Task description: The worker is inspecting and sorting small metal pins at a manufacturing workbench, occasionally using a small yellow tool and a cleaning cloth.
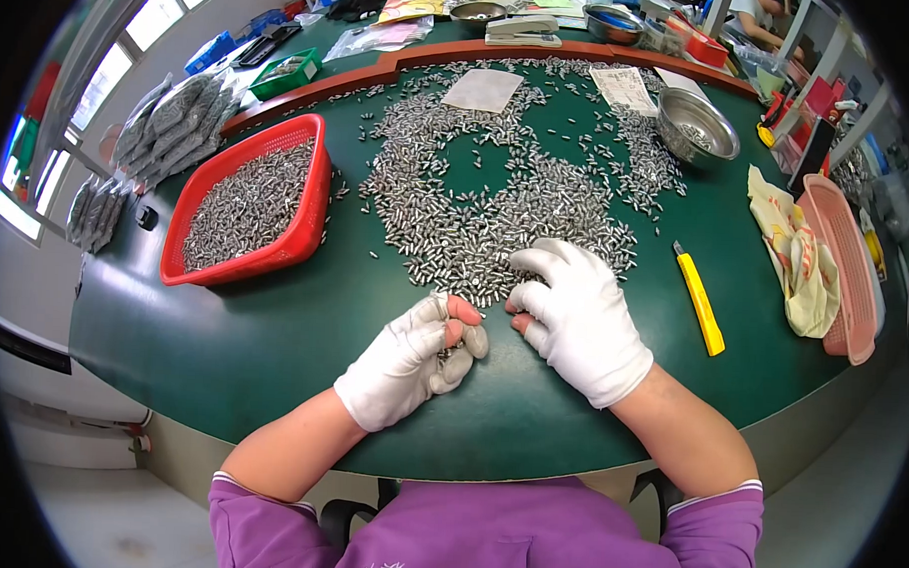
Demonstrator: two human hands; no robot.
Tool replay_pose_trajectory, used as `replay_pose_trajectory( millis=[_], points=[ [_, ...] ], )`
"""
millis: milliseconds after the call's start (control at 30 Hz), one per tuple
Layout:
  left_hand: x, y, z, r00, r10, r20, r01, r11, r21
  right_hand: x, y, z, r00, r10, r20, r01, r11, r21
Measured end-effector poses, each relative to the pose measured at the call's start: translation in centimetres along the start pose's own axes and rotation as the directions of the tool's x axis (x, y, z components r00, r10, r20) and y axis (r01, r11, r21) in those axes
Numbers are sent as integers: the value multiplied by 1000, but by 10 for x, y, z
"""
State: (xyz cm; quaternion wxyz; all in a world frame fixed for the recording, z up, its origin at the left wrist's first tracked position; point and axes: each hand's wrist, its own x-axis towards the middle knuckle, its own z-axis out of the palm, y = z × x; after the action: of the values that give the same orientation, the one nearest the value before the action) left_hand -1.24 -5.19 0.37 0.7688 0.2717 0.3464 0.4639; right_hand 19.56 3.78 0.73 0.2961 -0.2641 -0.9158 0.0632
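A broad spread of small silvery metal pins (476, 235) lies across the middle of the green table. At its near edge, my left hand (407, 357), in a white glove with bare thumb and forefinger tips, is curled closed. A few metal pins (446, 354) show in its palm between the fingers. My right hand (583, 319), gloved the same way, rests against the near right edge of the spread. Its fingers are bent inward, thumb and forefinger tips close together and facing the left hand. Whatever lies between those tips is too small to make out.
A red plastic basket (312, 219) full of pins stands at the left, filled bags (175, 119) beyond it. A steel bowl (715, 133) and paper slips (481, 90) lie at the far side. A yellow utility knife (699, 303), cloth (801, 261) and pink basket (845, 288) are at right.
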Motion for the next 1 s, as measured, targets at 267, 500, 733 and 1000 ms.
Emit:
replay_pose_trajectory(
  millis=[267, 500, 733, 1000],
  points=[
    [-1, -2, -2, 1000, -20, 22, 20, 999, 32, 2, -1, 3, 999, -26, -39, 30, 994, 107],
    [0, -1, 2, 998, -60, -11, 61, 997, 47, 5, -6, 1, 994, -63, -93, 93, 929, 358],
    [-4, -1, 8, 997, -49, -55, 52, 997, 61, 7, -10, -3, 991, -85, -107, 123, 890, 440],
    [-5, -1, 3, 996, -79, -41, 80, 997, 12, 5, -7, -1, 986, -107, -128, 153, 885, 439]
  ],
)
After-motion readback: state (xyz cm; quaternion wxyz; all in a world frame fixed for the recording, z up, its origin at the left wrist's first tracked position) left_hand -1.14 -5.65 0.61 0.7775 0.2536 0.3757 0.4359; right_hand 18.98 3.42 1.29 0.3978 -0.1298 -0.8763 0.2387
